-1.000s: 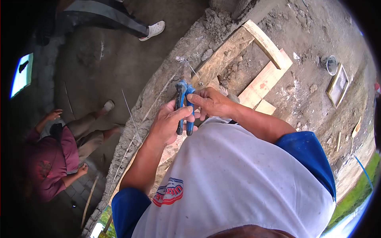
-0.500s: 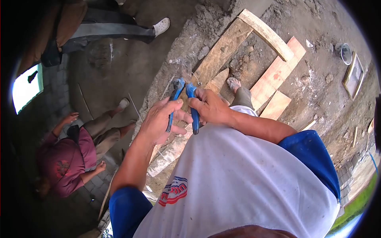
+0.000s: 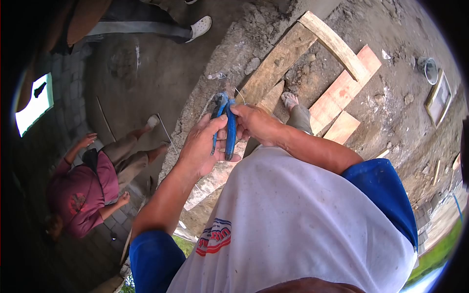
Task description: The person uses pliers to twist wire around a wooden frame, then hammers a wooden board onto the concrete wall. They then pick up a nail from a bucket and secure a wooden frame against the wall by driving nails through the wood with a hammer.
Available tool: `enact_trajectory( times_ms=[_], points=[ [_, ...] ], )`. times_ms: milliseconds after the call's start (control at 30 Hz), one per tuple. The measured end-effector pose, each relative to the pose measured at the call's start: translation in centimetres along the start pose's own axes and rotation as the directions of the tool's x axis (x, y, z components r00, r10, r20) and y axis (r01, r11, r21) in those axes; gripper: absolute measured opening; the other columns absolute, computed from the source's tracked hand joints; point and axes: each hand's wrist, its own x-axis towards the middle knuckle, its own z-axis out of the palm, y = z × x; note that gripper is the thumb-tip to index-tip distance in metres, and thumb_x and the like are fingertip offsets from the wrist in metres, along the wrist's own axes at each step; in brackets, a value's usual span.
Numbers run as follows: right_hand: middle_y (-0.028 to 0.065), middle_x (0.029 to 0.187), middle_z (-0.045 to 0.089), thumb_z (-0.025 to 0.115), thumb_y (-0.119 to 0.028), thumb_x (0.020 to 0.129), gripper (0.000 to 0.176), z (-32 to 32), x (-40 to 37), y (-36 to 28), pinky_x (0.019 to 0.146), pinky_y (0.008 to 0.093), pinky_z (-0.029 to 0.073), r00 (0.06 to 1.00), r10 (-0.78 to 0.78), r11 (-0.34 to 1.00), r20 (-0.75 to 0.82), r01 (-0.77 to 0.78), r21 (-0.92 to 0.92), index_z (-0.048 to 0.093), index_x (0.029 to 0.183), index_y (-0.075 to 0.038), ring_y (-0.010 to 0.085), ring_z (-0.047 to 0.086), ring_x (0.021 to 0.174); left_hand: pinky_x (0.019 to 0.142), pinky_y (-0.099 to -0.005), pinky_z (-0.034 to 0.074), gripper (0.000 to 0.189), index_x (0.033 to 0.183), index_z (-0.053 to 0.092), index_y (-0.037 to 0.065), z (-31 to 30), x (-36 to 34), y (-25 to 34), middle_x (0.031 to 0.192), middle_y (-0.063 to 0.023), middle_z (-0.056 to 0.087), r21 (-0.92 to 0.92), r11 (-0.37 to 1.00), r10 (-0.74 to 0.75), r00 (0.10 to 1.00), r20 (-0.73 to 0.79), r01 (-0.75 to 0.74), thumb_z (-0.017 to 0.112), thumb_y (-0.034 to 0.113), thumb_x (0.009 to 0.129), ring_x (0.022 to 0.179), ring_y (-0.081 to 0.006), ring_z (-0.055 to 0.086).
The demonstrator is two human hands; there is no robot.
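Blue-handled pliers (image 3: 230, 134) stand between my two hands, jaws pointing away from me, the handles only slightly apart. My left hand (image 3: 201, 146) is wrapped round the handles from the left, thumb on top and fingers beneath. From the right, my right hand (image 3: 256, 122) closes its thumb and fingers near the upper part of the pliers; what exactly sits in its pinch is hidden. Just beyond the jaws, a thin wire (image 3: 240, 95) sticks up beside a wooden board (image 3: 278, 63) on the rough concrete edge.
A curved wooden piece (image 3: 332, 45) joins the board, with reddish planks (image 3: 347, 88) to its right. Farther right are a clear bucket (image 3: 430, 71) and a framed screen (image 3: 439, 97). A person in maroon (image 3: 83, 195) is at lower left; another person's white shoe (image 3: 201, 28) shows above.
The plier handles have come closer together. My right hand has shifted slightly left, and my left hand's fingers have moved further under the handles.
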Motion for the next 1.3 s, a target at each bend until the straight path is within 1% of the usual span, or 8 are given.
enact_trajectory(
  times_ms=[100,200,467,667,767,1067,1167,1300],
  points=[
    [0.0124,0.087,0.060,0.041,-0.040,0.101,0.045,1.2,-0.1,-0.1,0.064,0.0363,0.050,0.998,0.063,0.996,-0.029,-0.061,0.070,0.058,0.100,0.001,0.0214,0.058,0.077,0.073,-0.0634,0.054,0.030,0.116,0.051,0.008,0.0,0.0,0.3,0.086,-0.0052,0.059,-0.088,0.995,-0.051,0.998,0.031,0.054,0.050,0.031,0.097,0.104,-0.0385,0.064],
    [0.0119,0.088,0.060,0.041,-0.040,0.101,0.045,1.3,0.2,0.0,0.065,0.0374,0.051,0.989,0.117,0.989,-0.088,-0.107,0.105,0.059,0.102,0.001,0.0225,0.058,0.078,0.064,-0.0551,0.055,0.028,0.113,0.051,0.009,0.5,-0.4,1.2,0.091,-0.0063,0.057,-0.103,0.991,-0.075,0.995,0.071,0.082,0.053,0.031,0.096,0.087,-0.0267,0.063],
    [0.0114,0.096,0.061,0.039,-0.034,0.104,0.035,0.6,0.3,-1.4,0.073,0.0439,0.055,0.979,0.200,0.975,-0.031,-0.196,0.106,0.055,0.109,-0.003,0.0252,0.063,0.084,0.065,-0.0562,0.054,0.031,0.117,0.052,0.010,0.3,0.1,1.2,0.094,-0.0069,0.057,-0.115,0.990,-0.079,0.994,0.071,0.087,0.052,0.033,0.096,0.086,-0.0270,0.062],
    [0.0122,0.099,0.061,0.038,-0.034,0.104,0.034,-0.4,1.3,-0.2,0.071,0.0436,0.056,0.974,0.204,0.932,0.096,-0.223,0.284,0.053,0.109,-0.004,0.0263,0.064,0.085,0.070,-0.0581,0.053,0.035,0.123,0.051,0.012,0.1,0.5,0.7,0.100,-0.0084,0.058,-0.143,0.987,-0.066,0.994,0.090,0.079,0.054,0.033,0.095,0.090,-0.0280,0.062],
    [0.0072,0.081,0.054,0.046,-0.033,0.099,0.028,0.7,0.9,-0.5,0.062,0.0382,0.051,0.962,0.267,0.899,-0.053,-0.229,0.374,0.054,0.096,-0.006,0.0199,0.057,0.072,0.072,-0.0604,0.053,0.038,0.126,0.049,0.011,0.4,0.2,0.8,0.101,-0.0106,0.062,-0.171,0.980,-0.092,0.992,0.087,0.105,0.052,0.031,0.095,0.096,-0.0325,0.063],
    [0.0047,0.083,0.052,0.049,-0.032,0.099,0.026,1.0,-0.3,-2.1,0.057,0.0350,0.050,0.954,0.276,0.900,-0.118,-0.213,0.379,0.055,0.094,-0.007,0.0168,0.054,0.069,0.071,-0.0589,0.053,0.036,0.124,0.051,0.012,0.9,0.3,1.1,0.099,-0.0115,0.064,-0.243,0.958,-0.122,0.983,0.140,0.154,0.052,0.033,0.095,0.094,-0.0292,0.064],
    [0.0126,0.098,0.062,0.043,-0.038,0.103,0.037,-0.1,-0.1,-1.6,0.069,0.0383,0.058,0.965,0.251,0.932,-0.073,-0.221,0.286,0.054,0.109,-0.003,0.0234,0.065,0.082,0.069,-0.0563,0.053,0.034,0.122,0.052,0.013,0.9,0.3,1.7,0.098,-0.0103,0.063,-0.275,0.945,-0.131,0.976,0.171,0.175,0.055,0.033,0.094,0.092,-0.0267,0.063],
    [0.0151,0.099,0.062,0.038,-0.037,0.103,0.039,0.6,-0.2,-2.3,0.075,0.0426,0.056,0.978,0.208,0.921,0.030,-0.206,0.330,0.053,0.110,-0.002,0.0266,0.065,0.085,0.064,-0.0481,0.057,0.029,0.117,0.053,0.011,0.7,0.1,2.5,0.092,-0.0072,0.061,-0.185,0.978,-0.075,0.991,0.114,0.095,0.057,0.028,0.094,0.085,-0.0242,0.064]
  ],
)
